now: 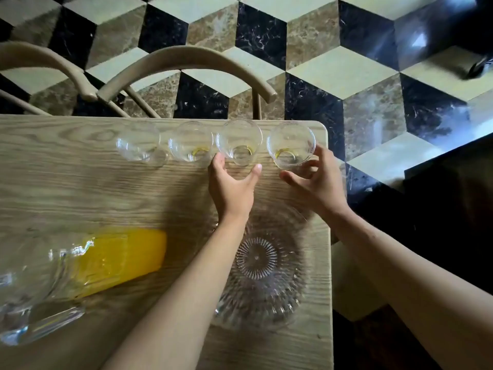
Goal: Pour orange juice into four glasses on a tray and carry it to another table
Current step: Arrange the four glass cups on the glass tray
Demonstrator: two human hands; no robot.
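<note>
Several clear, empty glasses stand in a row along the far edge of the wooden table (80, 169). My left hand (232, 188) curls around the base of the third glass from the left (238, 140), thumb on its right side. My right hand (317, 182) grips the rightmost glass (289, 141) at the table's corner, fingers on its right side and thumb beneath. The two left glasses (137, 142) (190, 145) stand untouched. A round ribbed glass tray (266, 303) lies under my forearms, nothing on it. A glass pitcher of orange juice (120, 255) stands at the near left.
Two beige curved chair backs (186, 60) (40, 54) stand just beyond the table's far edge. The table ends right beside the rightmost glass, with patterned marble floor (346, 76) below. A dark piece of furniture (448, 198) stands to the right.
</note>
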